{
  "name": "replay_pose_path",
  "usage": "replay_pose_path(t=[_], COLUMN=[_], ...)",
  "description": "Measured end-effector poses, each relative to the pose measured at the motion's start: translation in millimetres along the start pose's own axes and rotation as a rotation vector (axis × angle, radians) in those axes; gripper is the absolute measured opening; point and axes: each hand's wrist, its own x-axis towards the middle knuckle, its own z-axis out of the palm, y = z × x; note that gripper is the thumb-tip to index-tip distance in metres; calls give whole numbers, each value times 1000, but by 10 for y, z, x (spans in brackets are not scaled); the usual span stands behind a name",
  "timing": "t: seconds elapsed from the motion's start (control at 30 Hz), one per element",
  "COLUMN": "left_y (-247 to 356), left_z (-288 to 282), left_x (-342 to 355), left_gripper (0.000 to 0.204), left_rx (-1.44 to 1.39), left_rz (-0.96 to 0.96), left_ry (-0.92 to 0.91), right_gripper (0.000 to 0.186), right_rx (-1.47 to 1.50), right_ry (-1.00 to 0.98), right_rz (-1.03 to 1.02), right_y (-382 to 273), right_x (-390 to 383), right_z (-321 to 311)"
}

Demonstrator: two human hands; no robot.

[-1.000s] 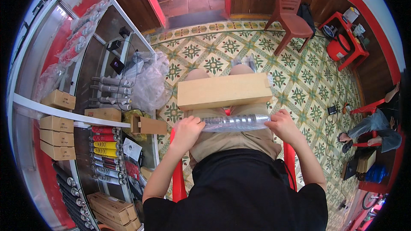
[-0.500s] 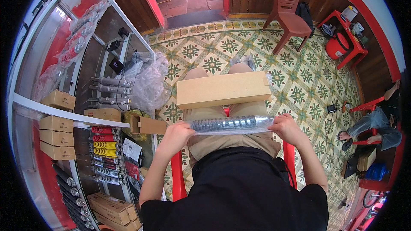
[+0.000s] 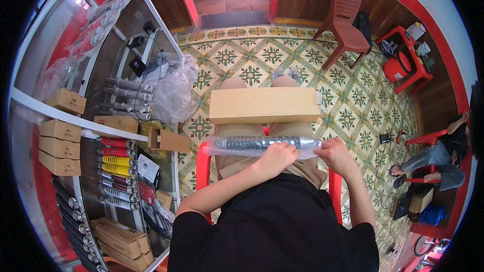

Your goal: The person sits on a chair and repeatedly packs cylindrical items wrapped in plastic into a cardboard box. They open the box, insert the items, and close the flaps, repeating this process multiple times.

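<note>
A dark coil-spring shock absorber [image 3: 247, 144] lies crosswise over my thighs inside a clear plastic sleeve [image 3: 297, 153]. My left hand [image 3: 276, 160] reaches across my body, its fingers closed over the wrapped shock absorber towards its right part. At the sleeve's right end, my right hand [image 3: 335, 155] pinches the gathered plastic around the tip. The sleeve's left end lies loose past the round eye of the shock absorber. Just beyond, a long closed cardboard box [image 3: 264, 106] rests across my knees, touched by neither hand.
To my left, a glass-and-metal shelf [image 3: 75, 116] holds small cartons [image 3: 59, 147], red and yellow springs [image 3: 117, 160] and silver shock absorbers [image 3: 130, 95]. An open carton [image 3: 171, 141] sits at its edge. A brown chair [image 3: 345, 25] stands far right; another person's legs [image 3: 428, 166] show at right.
My left hand has left the sleeve's left end and moved right, onto the shock absorber near my right hand. My right hand still grips the right end.
</note>
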Motion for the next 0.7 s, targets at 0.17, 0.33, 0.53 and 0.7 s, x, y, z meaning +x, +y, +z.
replay_pose_path(t=[0.17,0.33,0.53,0.7], left_y=[-319,-674,-783,-823], left_z=[-188,-642,-1043,-1034], left_x=[-342,-976,-1377,-1374], left_gripper=[5,10,9,7], left_rx=[1,-27,-157,-325], left_rz=[44,-103,-339,-305], left_ry=[9,24,72,107], right_gripper=[16,19,20,30], right_rx=[95,92,5,57], right_ry=[89,96,61,124], right_rz=[23,14,17,19], right_y=[-28,15,45,-46], right_x=[-75,-44,36,131], right_z=[96,111,27,-192])
